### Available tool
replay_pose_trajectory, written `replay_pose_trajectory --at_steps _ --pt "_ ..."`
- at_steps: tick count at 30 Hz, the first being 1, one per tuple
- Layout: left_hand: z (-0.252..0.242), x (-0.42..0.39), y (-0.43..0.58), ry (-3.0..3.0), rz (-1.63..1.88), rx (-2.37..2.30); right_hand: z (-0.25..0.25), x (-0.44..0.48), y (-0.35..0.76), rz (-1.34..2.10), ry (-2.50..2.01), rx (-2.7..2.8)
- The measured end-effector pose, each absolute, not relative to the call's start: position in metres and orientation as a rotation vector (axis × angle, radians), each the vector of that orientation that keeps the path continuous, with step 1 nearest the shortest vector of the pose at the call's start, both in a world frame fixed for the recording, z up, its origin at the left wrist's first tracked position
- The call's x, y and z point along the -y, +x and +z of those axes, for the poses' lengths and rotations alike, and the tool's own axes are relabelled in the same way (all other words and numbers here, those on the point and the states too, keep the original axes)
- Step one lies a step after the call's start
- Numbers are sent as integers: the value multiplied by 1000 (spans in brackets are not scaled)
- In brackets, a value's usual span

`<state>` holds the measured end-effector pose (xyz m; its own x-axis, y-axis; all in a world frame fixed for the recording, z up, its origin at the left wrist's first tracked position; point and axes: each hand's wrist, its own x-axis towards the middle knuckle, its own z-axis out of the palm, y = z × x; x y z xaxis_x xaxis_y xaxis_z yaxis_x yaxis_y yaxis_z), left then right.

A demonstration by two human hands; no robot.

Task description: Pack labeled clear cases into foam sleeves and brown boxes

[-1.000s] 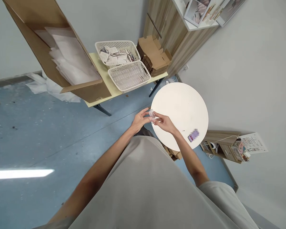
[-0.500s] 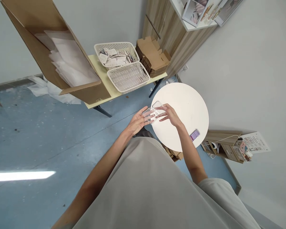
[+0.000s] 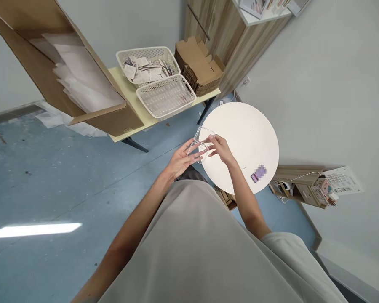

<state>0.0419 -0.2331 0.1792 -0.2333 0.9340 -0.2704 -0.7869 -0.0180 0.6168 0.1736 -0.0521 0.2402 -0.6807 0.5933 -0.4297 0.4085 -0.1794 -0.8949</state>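
A small clear plastic box [image 3: 203, 134] is spread between my two hands over the near left rim of the round white table [image 3: 246, 134]. It looks opened out into two halves that meet in the middle. My left hand [image 3: 178, 162] grips the lower half, with fingers stretched along and behind it. On the other side, my right hand [image 3: 221, 149] pinches the upper half's edge with thumb and fingertips. Glare and the see-through plastic hide whether anything lies inside. A purple-screened phone [image 3: 256, 174] lies on the table, right of my right forearm.
A low yellow bench [image 3: 128, 96] holds a basket of printed packets [image 3: 148, 67], a basket of clear plastic boxes [image 3: 166, 97], flattened cardboard boxes [image 3: 202, 67] and a large carton [image 3: 104, 118] with white sheets. A wooden cabinet [image 3: 221, 46] stands behind; a small shelf [image 3: 300, 191] is at right.
The upper half of the clear plastic box has swung up and left, with my right hand following slightly left. My left hand stays nearly in place. The view has shifted a little.
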Motion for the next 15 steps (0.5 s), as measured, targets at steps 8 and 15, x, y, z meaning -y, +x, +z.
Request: replay_pose_trajectory --at_steps 8,15 --pt "174 221 39 245 1588 -855 220 63 194 2055 -1244 1771" --pt "158 186 22 273 1503 -996 180 49 196 1950 -1388 1514"
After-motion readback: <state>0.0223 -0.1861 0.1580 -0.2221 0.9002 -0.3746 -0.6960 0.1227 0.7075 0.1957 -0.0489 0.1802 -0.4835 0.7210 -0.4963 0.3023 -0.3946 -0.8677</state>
